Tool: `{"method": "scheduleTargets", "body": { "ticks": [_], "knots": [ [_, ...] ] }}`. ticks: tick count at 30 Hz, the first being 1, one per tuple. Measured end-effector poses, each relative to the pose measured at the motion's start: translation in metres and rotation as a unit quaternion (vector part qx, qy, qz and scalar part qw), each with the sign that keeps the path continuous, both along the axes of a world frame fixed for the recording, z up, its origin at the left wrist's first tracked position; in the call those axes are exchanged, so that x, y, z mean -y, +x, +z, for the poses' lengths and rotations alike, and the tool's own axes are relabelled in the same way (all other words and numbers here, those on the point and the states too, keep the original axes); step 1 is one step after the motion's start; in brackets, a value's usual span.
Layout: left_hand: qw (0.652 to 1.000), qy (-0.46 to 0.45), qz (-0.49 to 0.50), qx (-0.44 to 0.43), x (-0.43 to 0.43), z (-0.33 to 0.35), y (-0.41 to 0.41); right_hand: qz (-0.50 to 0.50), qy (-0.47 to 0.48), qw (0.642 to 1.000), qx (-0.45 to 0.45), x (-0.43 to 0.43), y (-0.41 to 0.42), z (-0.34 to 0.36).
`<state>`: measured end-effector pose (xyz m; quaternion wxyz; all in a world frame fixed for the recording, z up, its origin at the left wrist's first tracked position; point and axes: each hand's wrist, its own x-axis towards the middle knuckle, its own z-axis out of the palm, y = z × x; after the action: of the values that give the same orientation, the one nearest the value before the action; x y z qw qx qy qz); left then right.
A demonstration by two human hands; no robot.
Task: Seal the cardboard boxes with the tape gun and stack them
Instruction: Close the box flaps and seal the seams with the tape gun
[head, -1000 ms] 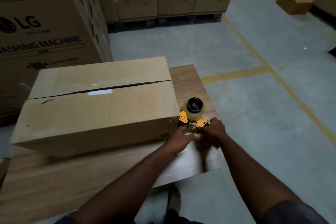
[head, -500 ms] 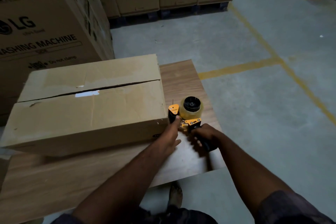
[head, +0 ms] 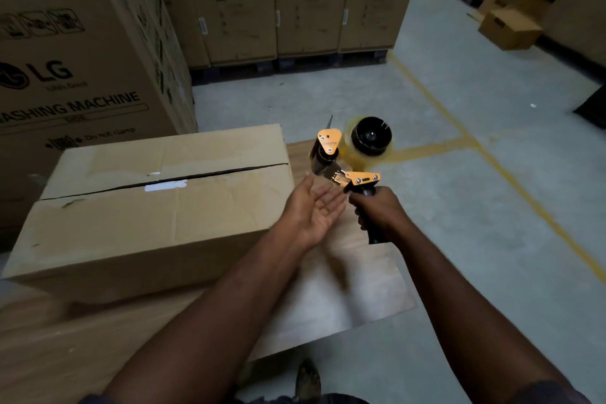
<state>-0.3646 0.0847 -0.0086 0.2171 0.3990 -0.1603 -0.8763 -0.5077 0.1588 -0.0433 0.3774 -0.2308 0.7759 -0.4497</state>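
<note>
Head view, packing station. The right hand [head: 380,213] has its fingers wrapped fully round the black pistol handle [head: 375,235] of an orange-and-black tape gun [head: 357,178] and holds it in the air above the far right part of a light wooden table [head: 344,298]. The gun's roll of clear yellowish tape on a black hub [head: 370,136] points away from the person, and its orange triangular side plate [head: 329,140] lies to the left of the roll.

The left hand [head: 314,210] is spread flat, palm up and fingers straight, and holds nothing. Its fingertips lie just beside the gun's frame and the right hand. Contact with the gun cannot be determined.

A long brown cardboard box [head: 157,207] lies on the left part of the table, just left of both hands. Its top flaps are folded down, and a dark untaped seam [head: 229,172] runs along its length. A small white patch [head: 165,186] sits on the seam.

Behind the box stands a large printed washing-machine carton [head: 82,75]. A row of similar cartons [head: 308,3] lines the far side of the grey concrete floor [head: 459,239]. Yellow painted lines [head: 492,157] cross the floor. A small brown box [head: 510,28] rests on the floor at the far right. One shoe [head: 308,377] shows below the table's near edge.
</note>
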Motion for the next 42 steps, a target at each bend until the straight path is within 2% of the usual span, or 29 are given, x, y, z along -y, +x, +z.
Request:
{"method": "scheduleTargets", "body": {
  "ticks": [7, 10, 13, 15, 19, 21, 24, 26, 31, 36, 42],
  "knots": [
    [0.995, -0.026, 0.052, -0.084, 0.056, 0.063, 0.094, 0.081, -0.109, 0.982, -0.135, 0.045, 0.066, 0.063],
    [0.989, -0.053, 0.043, -0.134, 0.072, 0.066, 0.146, 0.127, -0.150, 0.962, -0.188, 0.068, 0.093, 0.081],
    [0.979, -0.074, 0.028, -0.188, 0.089, 0.061, 0.198, 0.163, -0.208, 0.945, -0.194, 0.087, 0.123, 0.093],
    [0.978, -0.078, 0.015, -0.192, 0.102, 0.058, 0.229, 0.188, -0.242, 0.927, -0.218, 0.101, 0.141, 0.095],
    [0.990, -0.102, 0.024, -0.095, 0.118, 0.060, 0.270, 0.233, -0.304, 0.886, -0.262, 0.128, 0.171, 0.097],
    [0.992, -0.107, 0.059, -0.037, 0.124, 0.058, 0.285, 0.248, -0.325, 0.876, -0.255, 0.140, 0.187, 0.101],
    [0.985, -0.167, 0.041, 0.007, 0.136, 0.052, 0.310, 0.286, -0.336, 0.868, -0.228, 0.157, 0.206, 0.105],
    [0.971, -0.230, 0.030, 0.064, 0.144, 0.049, 0.327, 0.301, -0.313, 0.872, -0.227, 0.171, 0.216, 0.099],
    [0.923, -0.324, 0.050, 0.203, 0.165, 0.038, 0.360, 0.339, -0.249, 0.852, -0.311, 0.204, 0.246, 0.086],
    [0.904, -0.330, 0.099, 0.252, 0.190, 0.023, 0.385, 0.357, -0.169, 0.846, -0.358, 0.236, 0.270, 0.065],
    [0.897, -0.315, 0.077, 0.300, 0.224, 0.009, 0.419, 0.364, -0.111, 0.841, -0.385, 0.259, 0.295, 0.055]
  ]
}}
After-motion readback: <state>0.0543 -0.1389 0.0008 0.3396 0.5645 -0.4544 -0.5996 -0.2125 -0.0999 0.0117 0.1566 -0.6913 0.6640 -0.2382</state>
